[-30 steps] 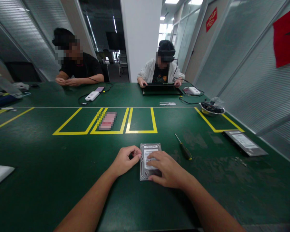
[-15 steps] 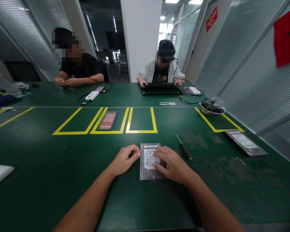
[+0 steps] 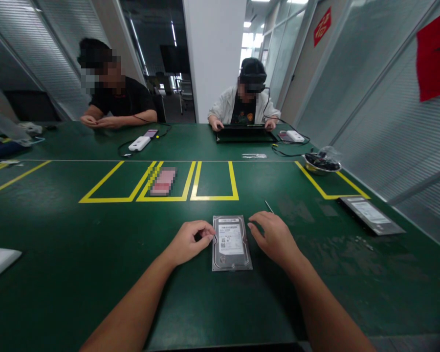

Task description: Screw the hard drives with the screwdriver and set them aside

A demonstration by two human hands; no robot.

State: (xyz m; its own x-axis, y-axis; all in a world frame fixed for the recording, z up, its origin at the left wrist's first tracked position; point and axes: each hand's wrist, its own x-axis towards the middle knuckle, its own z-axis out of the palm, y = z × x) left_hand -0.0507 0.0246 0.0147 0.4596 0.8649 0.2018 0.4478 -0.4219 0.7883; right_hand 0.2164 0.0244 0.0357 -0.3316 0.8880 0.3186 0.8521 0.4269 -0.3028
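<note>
A silver hard drive [image 3: 231, 244] with a white printed label lies flat on the green table in front of me. At its left edge are the fingertips of my left hand [image 3: 191, 241], curled with the thumb close to the index finger, pinching the edge. My right hand [image 3: 274, 238] hovers just right of the drive, apart from it, fingers bent and spread, holding nothing. Beyond that hand the metal shaft of a screwdriver [image 3: 269, 207] shows; its handle is hidden beneath the hand.
A second hard drive [image 3: 370, 216] lies to the right, near a metal bowl [image 3: 320, 168] of dark parts. Yellow tape [image 3: 214, 198] marks boxes on the table, one holding a blurred pink object [image 3: 163, 181]. Across sit two people, one holding a black panel [image 3: 245, 134].
My right hand has lifted off the hard drive and moved right, now covering the screwdriver's handle. My left hand stays at the drive's left edge.
</note>
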